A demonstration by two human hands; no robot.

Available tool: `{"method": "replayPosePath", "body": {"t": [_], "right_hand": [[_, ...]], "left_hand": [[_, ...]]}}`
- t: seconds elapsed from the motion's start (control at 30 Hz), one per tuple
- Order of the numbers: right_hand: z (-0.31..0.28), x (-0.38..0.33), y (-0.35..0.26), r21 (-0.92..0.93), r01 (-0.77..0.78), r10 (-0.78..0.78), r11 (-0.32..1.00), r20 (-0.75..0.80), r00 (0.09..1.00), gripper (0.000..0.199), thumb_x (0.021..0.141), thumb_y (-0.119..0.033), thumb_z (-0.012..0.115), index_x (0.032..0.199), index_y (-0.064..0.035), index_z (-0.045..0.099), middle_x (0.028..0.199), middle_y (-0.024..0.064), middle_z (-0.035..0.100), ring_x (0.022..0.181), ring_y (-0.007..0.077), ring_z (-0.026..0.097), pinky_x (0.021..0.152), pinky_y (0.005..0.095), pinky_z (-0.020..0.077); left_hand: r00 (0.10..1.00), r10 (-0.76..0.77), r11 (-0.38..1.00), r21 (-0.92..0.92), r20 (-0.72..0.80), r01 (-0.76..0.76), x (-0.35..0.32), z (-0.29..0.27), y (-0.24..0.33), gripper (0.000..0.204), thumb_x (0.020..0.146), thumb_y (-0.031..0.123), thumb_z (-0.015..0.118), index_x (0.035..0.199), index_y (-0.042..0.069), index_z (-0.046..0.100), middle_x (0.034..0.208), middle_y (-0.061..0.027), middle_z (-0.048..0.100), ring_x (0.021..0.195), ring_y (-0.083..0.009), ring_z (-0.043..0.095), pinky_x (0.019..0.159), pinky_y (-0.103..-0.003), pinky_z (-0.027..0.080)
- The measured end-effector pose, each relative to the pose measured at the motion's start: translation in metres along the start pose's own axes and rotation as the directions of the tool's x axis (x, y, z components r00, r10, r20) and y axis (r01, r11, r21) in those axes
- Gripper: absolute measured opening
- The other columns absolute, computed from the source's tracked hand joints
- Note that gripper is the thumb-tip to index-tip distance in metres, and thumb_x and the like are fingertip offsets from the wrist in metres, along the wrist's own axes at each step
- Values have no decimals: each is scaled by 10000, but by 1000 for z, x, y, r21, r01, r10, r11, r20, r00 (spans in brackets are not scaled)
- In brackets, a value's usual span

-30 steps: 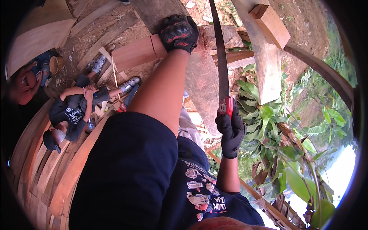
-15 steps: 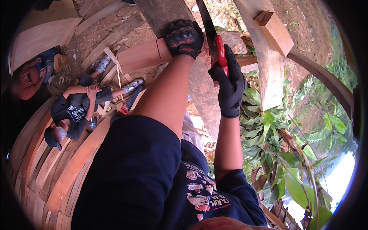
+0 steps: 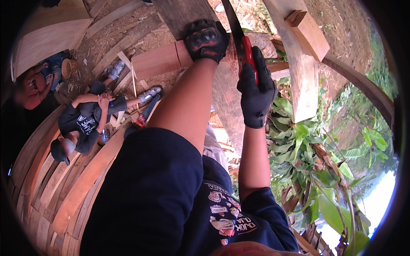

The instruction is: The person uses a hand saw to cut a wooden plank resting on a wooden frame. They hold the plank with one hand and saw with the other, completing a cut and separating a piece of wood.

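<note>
Here, person in red (image 3: pixel 34 94): between nine and ten o'clock, at the dark far edge, partly blurred.
Stacked boards (image 3: pixel 79 198): about eight o'clock, long and curving with the lens, lying side by side.
Person in dark shirt (image 3: pixel 87 121): nine o'clock, wearing a cap, hands together around one bent leg.
Reddish beam (image 3: pixel 156 62): eleven o'clock, running in under the left hand; a thin dark line crosses it just beside the glove.
Left hand (image 3: pixel 206 42): twelve o'clock, black glove with a knuckle guard, back upward, resting on the wood; the fingertips are hidden, so I cannot tell whether the fingers are apart or together.
Dark plank (image 3: pixel 226 98): slanting from eleven o'clock past the left hand, crossing the beam.
Saw (image 3: pixel 247 51): one o'clock, red handle, blade pointing to twelve and leaving the upper edge; whether the blade touches the beam I cannot tell.
Right hand (image 3: pixel 257 89): between one and two o'clock, black glove, fingers clamped around the saw's handle.
Pale board (image 3: pixel 304 89): two o'clock, with a short wood block (image 3: pixel 314 38) against it.
Green plants (image 3: pixel 329 170): three to four o'clock.
</note>
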State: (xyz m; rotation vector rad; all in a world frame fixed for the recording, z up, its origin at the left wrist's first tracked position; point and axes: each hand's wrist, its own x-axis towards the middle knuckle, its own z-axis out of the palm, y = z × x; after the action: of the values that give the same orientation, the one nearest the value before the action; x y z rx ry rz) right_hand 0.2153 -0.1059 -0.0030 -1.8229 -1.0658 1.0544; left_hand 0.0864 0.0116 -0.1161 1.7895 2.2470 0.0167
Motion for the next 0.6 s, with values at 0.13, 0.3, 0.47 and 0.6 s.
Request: {"method": "replayPosePath", "body": {"t": [0.13,0.3,0.47,0.6], "right_hand": [[-12,-34,1,13,-40,40,999,51,998,476,1046,-148,697,1514,-66,661,1372,204,759,1175,272,777,944,393,598],[-52,-90,2,-135,11,-6,991,31,1000,495,1036,-135,691,1515,-18,645,1401,223,738,1104,280,777,920,407,605],[-61,-90,-11,-124,57,-63,991,-39,997,506,1038,-166,694,1513,3,643,1322,225,770,801,217,762,754,390,613],[-21,-24,-30,-15,-20,21,1000,40,999,501,1039,-212,705,1501,-26,661,1273,210,792,871,237,792,799,387,614]], "left_hand": [[999,-12,999,38,-51,13,1,-2,-6,358,980,348,590,1181,103,757,1216,-147,769,1120,-364,750,882,-523,601],[1000,29,999,38,6,-29,-1,-8,-1,371,1007,364,559,1165,98,761,1237,-149,764,1100,-366,747,877,-519,597],[997,15,999,38,-81,-12,0,5,-7,374,1021,383,549,1125,101,770,1200,-163,768,1081,-370,744,890,-526,591],[994,-20,999,25,-108,23,2,-3,-16,357,1010,393,563,1079,115,777,1139,-147,776,1072,-370,747,886,-528,591]]}}
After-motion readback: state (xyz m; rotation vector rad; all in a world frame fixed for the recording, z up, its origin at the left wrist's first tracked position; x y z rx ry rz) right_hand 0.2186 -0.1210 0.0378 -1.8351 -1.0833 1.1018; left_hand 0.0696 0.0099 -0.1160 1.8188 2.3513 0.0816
